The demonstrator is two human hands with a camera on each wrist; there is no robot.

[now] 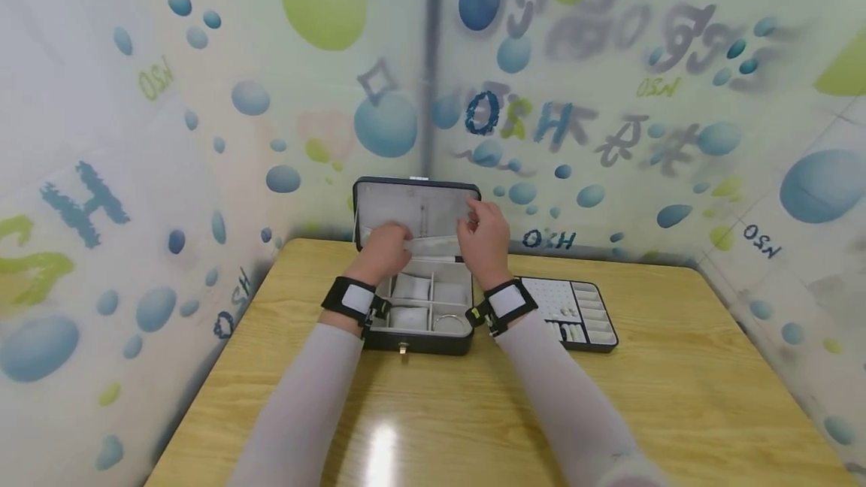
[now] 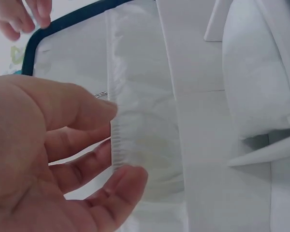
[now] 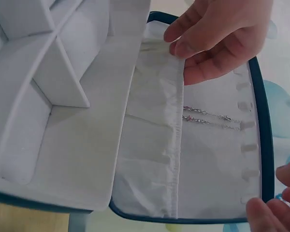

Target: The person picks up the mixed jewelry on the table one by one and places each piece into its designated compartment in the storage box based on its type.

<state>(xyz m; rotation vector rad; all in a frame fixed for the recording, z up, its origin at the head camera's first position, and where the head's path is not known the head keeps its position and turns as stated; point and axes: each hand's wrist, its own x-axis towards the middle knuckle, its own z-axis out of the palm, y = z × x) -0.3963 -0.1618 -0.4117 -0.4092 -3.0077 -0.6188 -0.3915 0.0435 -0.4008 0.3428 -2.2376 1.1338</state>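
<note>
A dark jewelry box (image 1: 419,343) stands with its lid (image 1: 386,205) raised. Inside the lid is a white gathered pocket (image 3: 152,130), and a silver chain necklace (image 3: 208,121) hangs from the lid's hooks, its lower part behind the pocket. My left hand (image 2: 53,154) pinches the pocket's elastic edge, some fingers tucked behind it. Beside the lid's upper right corner is my right hand (image 1: 485,239); its fingers (image 3: 266,215) bend loosely, apart from the thumb, and no object shows between them.
Padded compartments fill the box; cushions (image 1: 409,317) lie in some and a silver bangle (image 1: 448,322) in another. To the right, a jewelry tray (image 1: 595,314) with several small pieces lies on the wooden table (image 1: 433,412). A patterned wall (image 1: 304,134) rises behind.
</note>
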